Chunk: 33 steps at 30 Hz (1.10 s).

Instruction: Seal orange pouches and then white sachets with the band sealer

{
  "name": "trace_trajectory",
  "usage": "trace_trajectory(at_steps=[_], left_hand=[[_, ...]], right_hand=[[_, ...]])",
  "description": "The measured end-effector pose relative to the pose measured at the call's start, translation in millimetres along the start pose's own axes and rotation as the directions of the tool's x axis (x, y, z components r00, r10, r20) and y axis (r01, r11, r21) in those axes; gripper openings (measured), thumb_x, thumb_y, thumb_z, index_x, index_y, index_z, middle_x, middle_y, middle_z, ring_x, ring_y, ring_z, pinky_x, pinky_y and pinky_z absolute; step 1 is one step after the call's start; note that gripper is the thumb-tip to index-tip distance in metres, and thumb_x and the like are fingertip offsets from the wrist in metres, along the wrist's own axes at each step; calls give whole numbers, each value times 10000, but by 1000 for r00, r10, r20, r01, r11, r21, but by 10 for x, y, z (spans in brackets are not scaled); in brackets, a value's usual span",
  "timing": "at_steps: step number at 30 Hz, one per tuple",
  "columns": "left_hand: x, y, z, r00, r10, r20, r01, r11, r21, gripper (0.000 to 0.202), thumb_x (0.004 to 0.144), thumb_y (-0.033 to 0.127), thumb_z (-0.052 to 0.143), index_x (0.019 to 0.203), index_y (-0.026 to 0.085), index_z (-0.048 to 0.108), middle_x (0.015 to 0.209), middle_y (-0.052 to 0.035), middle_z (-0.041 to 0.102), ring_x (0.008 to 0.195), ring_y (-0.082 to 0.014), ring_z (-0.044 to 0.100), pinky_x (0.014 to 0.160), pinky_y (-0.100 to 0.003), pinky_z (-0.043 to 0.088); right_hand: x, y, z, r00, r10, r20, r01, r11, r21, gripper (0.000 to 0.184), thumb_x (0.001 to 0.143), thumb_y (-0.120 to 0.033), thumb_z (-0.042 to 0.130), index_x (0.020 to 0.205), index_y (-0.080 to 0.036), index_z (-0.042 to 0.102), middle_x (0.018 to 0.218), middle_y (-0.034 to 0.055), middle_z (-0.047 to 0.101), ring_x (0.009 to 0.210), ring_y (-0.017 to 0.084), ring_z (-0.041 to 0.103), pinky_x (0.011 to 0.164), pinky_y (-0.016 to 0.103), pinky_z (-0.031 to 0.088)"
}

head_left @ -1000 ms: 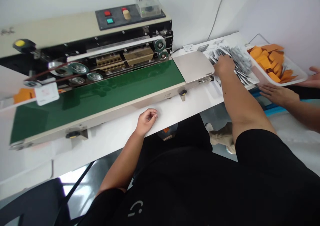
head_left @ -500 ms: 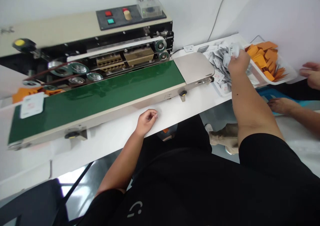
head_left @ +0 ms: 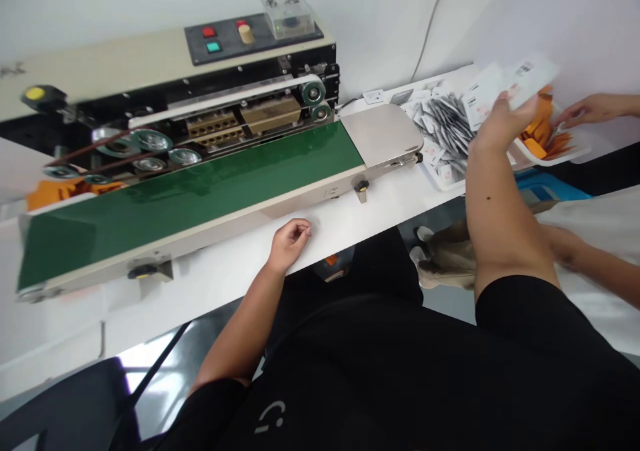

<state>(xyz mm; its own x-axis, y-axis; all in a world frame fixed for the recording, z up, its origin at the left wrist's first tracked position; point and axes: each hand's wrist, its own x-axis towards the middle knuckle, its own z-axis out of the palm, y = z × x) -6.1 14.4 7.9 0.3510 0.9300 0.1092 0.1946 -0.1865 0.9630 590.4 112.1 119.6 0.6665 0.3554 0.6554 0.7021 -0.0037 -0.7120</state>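
My right hand (head_left: 503,121) is raised over the right side of the table, its fingers closed on white printed sachets (head_left: 484,98) that fan out to both sides of it. Below it lies a pile of white and grey sachets (head_left: 445,128) in a white tray (head_left: 453,186). Loosely curled, with nothing visible in it, my left hand (head_left: 290,243) rests on the white table (head_left: 240,264) in front of the band sealing machine (head_left: 260,111).
The machine's green conveyor belt (head_left: 200,198) ends in a metal plate (head_left: 383,134) at the right. Orange packets (head_left: 537,146) fill a white basket (head_left: 580,152), where a co-worker's hand (head_left: 583,110) reaches in. More orange packets (head_left: 65,193) lie behind the belt's left end.
My right hand has lifted sachets up and to the right from the tray. The white sachet at the belt's left end is gone from view. A co-worker's hand has moved into the orange basket.
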Motion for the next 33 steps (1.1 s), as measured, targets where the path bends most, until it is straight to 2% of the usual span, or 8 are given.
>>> trace_trajectory(at_steps=[4, 7, 9, 11, 14, 19, 25, 33], left_hand=[[-15, 13, 21, 1000, -1, 4, 1, 1000, -16, 281, 931, 443, 728, 1052, 190, 715, 861, -46, 691, 787, -157, 658, 773, -287, 542], [-25, 71, 36, 999, 14, 38, -12, 999, -41, 312, 930, 456, 733, 1080, 185, 698, 908, -66, 701, 822, -167, 672, 786, -297, 547], [-28, 110, 41, 992, 43, 115, -35, 997, -72, 382, 916, 456, 757, 1170, 187, 663, 967, -87, 714, 868, -178, 684, 799, -301, 549], [-29, 126, 44, 978, 69, 196, -48, 993, -108, 494, 896, 464, 783, 1274, 196, 611, 1043, -108, 716, 872, -177, 683, 814, -311, 557], [-32, 86, 47, 968, 100, 231, -65, 986, -156, 640, 868, 508, 805, 1356, 202, 526, 1089, -117, 708, 855, -178, 686, 828, -329, 569], [-36, -16, 59, 999, 36, 25, -34, 996, -85, 530, 976, 544, 650, 1352, 194, 517, 1185, -142, 697, 968, -216, 705, 837, -338, 576], [-60, 29, 79, 996, 84, 19, -85, 992, 88, 582, 1030, 446, 585, 1535, 211, 417, 1087, -105, 724, 897, -210, 694, 828, -339, 556], [-88, 134, 92, 987, 146, 63, -159, 928, 336, 641, 1020, 393, 595, 1618, 265, 403, 1146, -97, 743, 909, -217, 702, 850, -309, 545]], right_hand=[[-591, -619, -342, 968, 19, -251, 48, 965, 258, 926, 1005, -731, 251, 1592, -29, 394, 1571, 268, 423, 1566, 362, 376, 1249, 555, 337], [-1645, -1279, -583, 985, -79, -154, 131, 923, 362, 844, 986, -684, 536, 1665, -235, 311, 1535, 172, 513, 1548, 400, 394, 1237, 619, 381], [-2422, -1685, -663, 992, -62, 105, 24, 944, 329, 705, 983, -657, 547, 1613, -371, 413, 1447, 103, 602, 1444, 431, 519, 1185, 681, 437], [-3060, -1981, -642, 868, -119, 482, -69, 932, 356, 500, 969, -598, 595, 1430, -405, 627, 1276, 68, 699, 1281, 410, 651, 1083, 661, 546], [-3590, -2168, -435, 664, -196, 721, -225, 867, 444, 340, 1021, -496, 553, 1287, -366, 718, 1249, 61, 717, 1199, 322, 701, 1054, 558, 605], [-3738, -2047, -92, 567, -167, 807, -332, 850, 409, 395, 1009, -536, 603, 1284, -276, 716, 1200, 88, 738, 1188, 289, 711, 1065, 498, 602], [-3716, -1827, -65, 517, -137, 845, -404, 831, 382, 446, 975, -586, 646, 1262, -254, 724, 1186, 96, 752, 1197, 299, 715, 1072, 488, 589], [-3489, -1780, -79, 430, -273, 861, -178, 909, 377, 310, 974, -482, 642, 1164, -244, 699, 1128, 83, 726, 1063, 262, 702, 971, 427, 586]])
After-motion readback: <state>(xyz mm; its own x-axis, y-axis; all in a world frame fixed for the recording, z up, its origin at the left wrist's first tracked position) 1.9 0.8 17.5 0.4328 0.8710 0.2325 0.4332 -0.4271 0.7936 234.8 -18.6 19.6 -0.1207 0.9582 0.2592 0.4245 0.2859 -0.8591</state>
